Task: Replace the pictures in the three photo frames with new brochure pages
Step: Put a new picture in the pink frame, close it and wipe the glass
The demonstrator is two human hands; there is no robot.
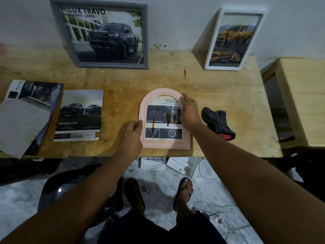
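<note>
A pink arched photo frame [164, 144] lies face up near the table's front edge, with a brochure page of car dashboard pictures inside. My left hand [131, 133] grips its left edge. My right hand [189, 111] holds its upper right rim, fingers curled over the arch. A grey frame [146, 34] with a dark pickup picture leans on the wall at the back left. At the back right a white frame [213, 48] with a yellow truck page leans on the wall too. A loose "Double Cab" brochure page [79, 115] lies left of the pink frame.
An opened brochure [26, 115] hangs over the table's left front edge. A dark crumpled cloth [217, 122] lies right of the pink frame. A second wooden table [302, 101] stands to the right. Boxes [182, 167] and cables [226, 217] lie on the floor by my feet.
</note>
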